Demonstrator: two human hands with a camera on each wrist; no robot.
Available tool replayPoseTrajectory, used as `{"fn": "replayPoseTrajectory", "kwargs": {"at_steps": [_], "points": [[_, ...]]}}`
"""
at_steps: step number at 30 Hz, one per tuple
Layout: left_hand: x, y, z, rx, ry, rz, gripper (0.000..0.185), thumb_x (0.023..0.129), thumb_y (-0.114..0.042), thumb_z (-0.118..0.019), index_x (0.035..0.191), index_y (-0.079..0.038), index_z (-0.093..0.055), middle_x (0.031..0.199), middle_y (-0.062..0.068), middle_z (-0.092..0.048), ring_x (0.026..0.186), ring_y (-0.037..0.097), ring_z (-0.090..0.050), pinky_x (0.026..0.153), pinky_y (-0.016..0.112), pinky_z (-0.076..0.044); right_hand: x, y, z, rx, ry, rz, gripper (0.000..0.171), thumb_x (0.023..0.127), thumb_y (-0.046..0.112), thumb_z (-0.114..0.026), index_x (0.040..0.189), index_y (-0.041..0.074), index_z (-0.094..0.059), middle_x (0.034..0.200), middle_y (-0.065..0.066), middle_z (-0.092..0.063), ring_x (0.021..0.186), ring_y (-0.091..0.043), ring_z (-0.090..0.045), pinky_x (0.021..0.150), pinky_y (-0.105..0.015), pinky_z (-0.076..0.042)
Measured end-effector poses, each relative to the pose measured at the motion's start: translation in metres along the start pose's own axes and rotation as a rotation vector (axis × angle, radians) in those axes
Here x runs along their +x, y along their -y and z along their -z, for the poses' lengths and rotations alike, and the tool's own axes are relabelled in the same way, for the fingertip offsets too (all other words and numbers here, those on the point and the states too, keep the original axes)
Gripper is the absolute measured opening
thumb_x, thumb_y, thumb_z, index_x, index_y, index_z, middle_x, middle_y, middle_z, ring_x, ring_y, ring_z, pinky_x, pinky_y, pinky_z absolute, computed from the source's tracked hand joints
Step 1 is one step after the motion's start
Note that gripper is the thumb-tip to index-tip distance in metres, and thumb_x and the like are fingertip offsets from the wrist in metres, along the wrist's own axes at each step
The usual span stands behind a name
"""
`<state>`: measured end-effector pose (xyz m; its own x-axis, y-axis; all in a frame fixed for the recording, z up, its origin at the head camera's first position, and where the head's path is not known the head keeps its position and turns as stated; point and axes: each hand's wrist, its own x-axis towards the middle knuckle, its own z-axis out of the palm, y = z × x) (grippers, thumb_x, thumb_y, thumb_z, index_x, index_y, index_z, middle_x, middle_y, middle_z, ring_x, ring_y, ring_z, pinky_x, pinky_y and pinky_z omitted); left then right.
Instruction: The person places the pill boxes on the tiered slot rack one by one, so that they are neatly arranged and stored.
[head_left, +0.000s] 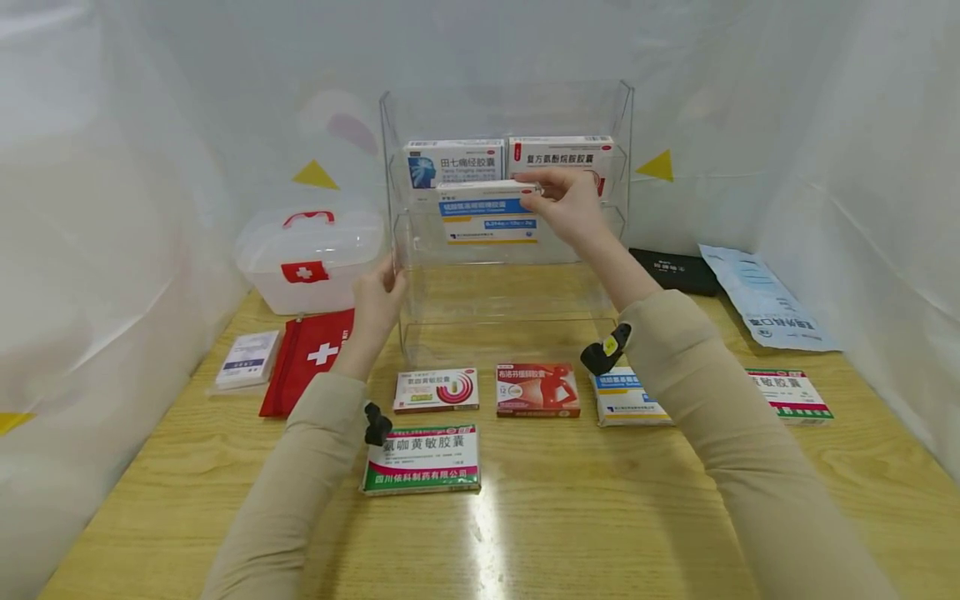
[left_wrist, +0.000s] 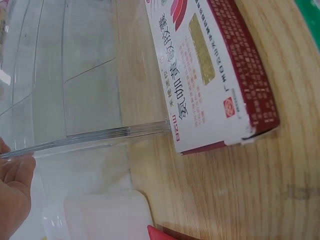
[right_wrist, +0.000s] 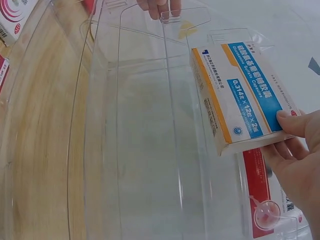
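Note:
My right hand (head_left: 570,208) pinches the right end of a white medicine box with a blue band (head_left: 487,218), thumb on its front face. In the right wrist view the box (right_wrist: 240,95) is tilted, over the middle tiers of a clear tiered rack (head_left: 506,292). Two medicine boxes stand on the rack's upper tier: one with a blue head picture (head_left: 453,162), the other white with red (head_left: 562,154), partly hidden behind my right hand. My left hand (head_left: 378,300) grips the rack's left side edge; the left wrist view shows its fingers (left_wrist: 17,175) at the clear panel.
Before the rack lie a pink-ringed box (head_left: 435,390), a red box (head_left: 537,390), a blue-white box (head_left: 630,400) and green-edged boxes (head_left: 422,460). To the left are a white first-aid case (head_left: 315,250), a red pouch (head_left: 300,375) and a small white pack (head_left: 247,360); rightward, a black pouch (head_left: 675,271) and a mask packet (head_left: 768,300).

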<state>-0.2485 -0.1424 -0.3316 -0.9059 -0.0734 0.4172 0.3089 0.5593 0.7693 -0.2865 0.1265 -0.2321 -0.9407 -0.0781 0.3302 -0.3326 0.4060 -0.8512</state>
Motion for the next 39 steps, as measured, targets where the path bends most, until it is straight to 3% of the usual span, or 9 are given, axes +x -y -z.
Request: {"fn": "replayPoseTrajectory", "kwargs": {"at_steps": [7,12,17,22,30,39], "points": [[0.0,-0.001,-0.001,-0.001,0.004,-0.004,0.039,0.093,-0.005,-0.05,0.132,-0.003,-0.053,0.123,0.021,-0.061,0.1,0.031,-0.065,0.086,0.041,-0.055,0.005,-0.004,-0.011,0.049,0.028,-0.022,0.028,0.088,0.01,-0.064,0.115,0.01,-0.067,0.12,-0.007,-0.063,0.092,-0.014,-0.061,0.086,-0.025,-0.052],[0.001,0.0,-0.002,-0.008,0.01,0.005,0.04,0.093,-0.005,-0.05,0.133,-0.004,-0.052,0.122,0.022,-0.06,0.104,0.031,-0.064,0.086,0.04,-0.055,0.008,-0.008,-0.018,0.093,0.03,-0.056,0.028,0.088,0.01,-0.064,0.115,0.01,-0.067,0.116,-0.007,-0.064,0.089,-0.012,-0.06,0.08,-0.022,-0.051],[0.0,0.0,-0.001,-0.011,0.012,0.01,0.041,0.093,-0.005,-0.05,0.134,-0.004,-0.051,0.125,0.021,-0.059,0.108,0.031,-0.063,0.088,0.04,-0.054,0.008,-0.011,-0.025,0.109,0.054,-0.029,0.026,0.088,0.009,-0.063,0.114,0.01,-0.067,0.11,-0.007,-0.064,0.081,-0.011,-0.058,0.072,-0.021,-0.049],[-0.001,0.0,-0.002,-0.023,0.028,0.025,0.042,0.093,-0.007,-0.05,0.136,-0.007,-0.05,0.128,0.019,-0.057,0.113,0.031,-0.061,0.091,0.039,-0.053,0.005,-0.013,-0.035,0.115,0.074,-0.03,0.027,0.088,0.009,-0.064,0.114,0.009,-0.067,0.114,-0.007,-0.064,0.08,-0.011,-0.056,0.072,-0.019,-0.05],[0.001,0.001,-0.002,-0.015,0.0,0.004,0.041,0.092,-0.005,-0.05,0.132,-0.004,-0.053,0.124,0.02,-0.06,0.102,0.03,-0.065,0.086,0.04,-0.056,0.004,-0.012,-0.047,0.131,0.082,0.018,0.027,0.087,0.002,-0.062,0.114,0.005,-0.067,0.115,-0.011,-0.065,0.075,-0.01,-0.049,0.068,-0.016,-0.046],[0.0,0.001,0.0,-0.033,0.016,0.026,0.042,0.093,-0.004,-0.049,0.135,-0.006,-0.051,0.128,0.017,-0.058,0.106,0.029,-0.063,0.089,0.04,-0.054,0.005,-0.009,-0.051,0.108,0.096,0.034,0.027,0.087,-0.001,-0.062,0.113,0.005,-0.066,0.11,-0.01,-0.063,0.074,-0.011,-0.049,0.066,-0.016,-0.045]]}}
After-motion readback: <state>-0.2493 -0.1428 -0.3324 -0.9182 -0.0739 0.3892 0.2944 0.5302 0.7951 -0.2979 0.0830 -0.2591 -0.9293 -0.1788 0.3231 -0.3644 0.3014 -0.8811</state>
